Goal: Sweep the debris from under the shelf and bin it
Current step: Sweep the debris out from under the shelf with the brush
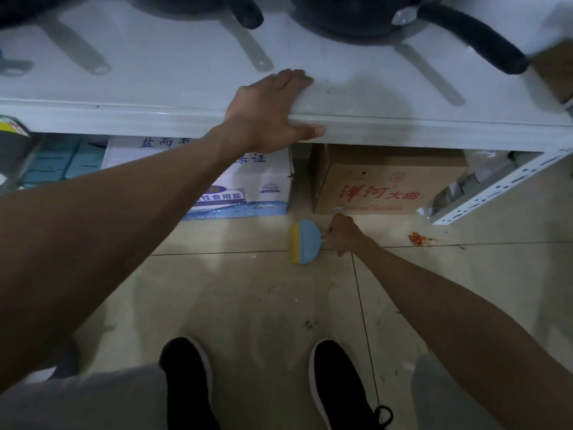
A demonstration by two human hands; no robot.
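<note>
My left hand (273,110) rests on the front edge of the white shelf (124,119), fingers flat on top and thumb along its lip. Down at the floor, my right hand (342,232) grips the handle of a small blue brush (307,242) with yellow bristles pointing left, just in front of the gap between two boxes under the shelf. An orange-red smear of debris (417,238) lies on the tiles to the right of that hand. Small dark specks (310,324) are scattered on the floor nearer my feet.
Under the shelf stand a white and blue carton (263,187) and a brown cardboard box (381,187). A white perforated shelf post (483,197) slants at the right. Black pans (341,17) sit on the shelf. My black shoes (338,386) stand on the tiled floor.
</note>
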